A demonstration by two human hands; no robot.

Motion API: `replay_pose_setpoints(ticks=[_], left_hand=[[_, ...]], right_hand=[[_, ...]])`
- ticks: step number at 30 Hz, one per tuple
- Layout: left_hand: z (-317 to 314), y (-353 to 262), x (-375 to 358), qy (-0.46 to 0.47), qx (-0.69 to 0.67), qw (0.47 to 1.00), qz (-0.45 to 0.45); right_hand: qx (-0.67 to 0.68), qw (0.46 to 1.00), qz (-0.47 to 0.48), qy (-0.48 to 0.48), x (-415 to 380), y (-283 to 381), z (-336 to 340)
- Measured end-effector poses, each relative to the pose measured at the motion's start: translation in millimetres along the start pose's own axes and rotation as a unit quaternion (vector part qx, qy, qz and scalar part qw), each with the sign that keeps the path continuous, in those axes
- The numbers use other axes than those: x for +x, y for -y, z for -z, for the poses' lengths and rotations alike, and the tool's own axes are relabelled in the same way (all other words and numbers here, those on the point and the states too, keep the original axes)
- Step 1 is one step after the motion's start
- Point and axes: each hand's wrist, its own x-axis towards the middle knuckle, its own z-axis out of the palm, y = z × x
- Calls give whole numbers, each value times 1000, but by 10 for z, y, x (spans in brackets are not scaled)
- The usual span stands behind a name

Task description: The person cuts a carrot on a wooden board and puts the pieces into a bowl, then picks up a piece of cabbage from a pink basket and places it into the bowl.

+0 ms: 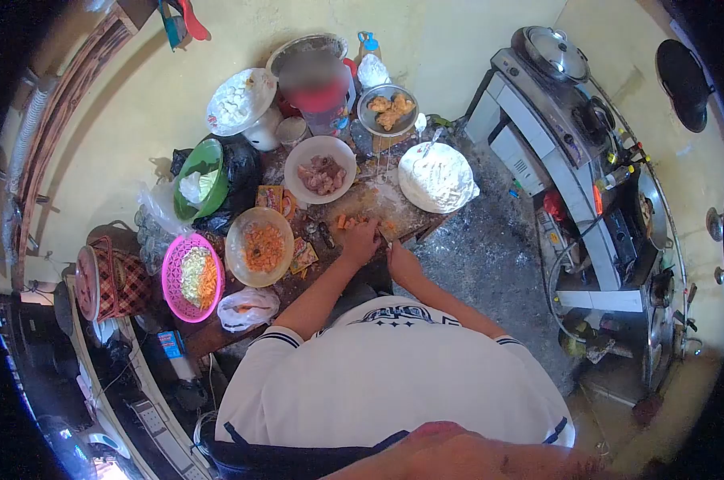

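My left hand (362, 240) is closed, its fingers pressing down on carrot (343, 222) at the near edge of the worktop. Just right of it, my right hand (404, 262) wraps round the handle of a knife (385, 235), whose blade is small and partly hidden beside my left fingers. Small orange bits (389, 226) lie by the blade. To the left stands a bowl of diced carrot (264, 246). A pink basket (170, 282) beyond it holds pale and orange chopped pieces.
Behind my hands are a bowl of raw meat (321, 169), a basin of flour (436, 178) and a bowl of fried pieces (388, 110). A green basin (204, 186) and a plastic bag (248, 309) are at left. A stove (560, 112) runs along the right wall.
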Motion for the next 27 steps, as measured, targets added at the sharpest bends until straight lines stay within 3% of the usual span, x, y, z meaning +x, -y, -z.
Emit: replay_pose_setpoints(ticks=[5, 8, 11, 20, 24, 27], left_hand=[[-10, -1, -23, -33, -29, 999, -15], [2, -11, -18, -2, -48, 999, -8], [-80, 14, -21, -33, 27, 999, 1], [-31, -76, -73, -66, -11, 998, 20], [-80, -40, -67, -58, -27, 997, 33], [-39, -100, -42, -16, 43, 998, 31]], right_hand=[[19, 999, 19, -24, -60, -77, -21], [25, 999, 15, -15, -79, -26, 40], [32, 999, 35, -16, -19, -145, -87], [30, 999, 16, 4, 71, -74, -69], [-28, 1000, 7, 10, 0, 27, 23], [-38, 999, -22, 12, 31, -5, -5]])
